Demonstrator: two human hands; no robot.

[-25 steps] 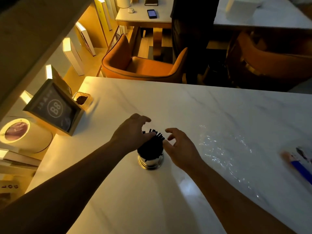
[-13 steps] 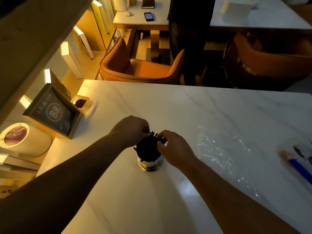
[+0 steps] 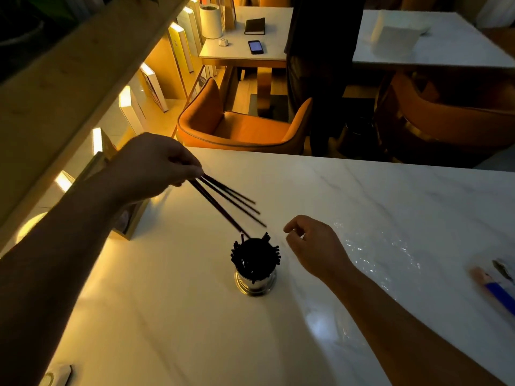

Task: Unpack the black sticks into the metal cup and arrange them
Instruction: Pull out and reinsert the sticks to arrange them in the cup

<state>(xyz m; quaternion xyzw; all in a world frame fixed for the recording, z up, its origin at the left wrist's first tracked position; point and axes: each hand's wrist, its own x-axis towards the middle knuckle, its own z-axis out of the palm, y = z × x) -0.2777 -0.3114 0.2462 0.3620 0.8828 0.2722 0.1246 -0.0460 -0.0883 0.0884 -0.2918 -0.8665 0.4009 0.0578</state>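
1. Head view, the hands: the left hand point(image 3: 156, 165) is up over the far left part of the desk point(image 3: 362, 207). Its fingers point(image 3: 192, 169) pinch a few long sticks point(image 3: 228, 204). They fan out and slant down toward the cup.
2. The metal cup point(image 3: 255, 282) stands upright near the middle of the desk. It is packed with black sticks point(image 3: 255, 256), and their tips poke out all around the rim.
3. The right hand point(image 3: 315, 246) is just right of the cup, not touching it. Its fingers are loosely curled and hold nothing.
4. Writing: a box sign point(image 3: 131, 221) sits behind the left arm. Most of it is hidden, so no words can be read.
5. Room: bare desk lies in front of the cup. Clear plastic wrap point(image 3: 381, 246) lies flat to the right. The far edge runs by an orange chair point(image 3: 242, 126).
6. Hard to see: the long sticks are blurry. A blue thing point(image 3: 498, 291) is cut off at the right edge.
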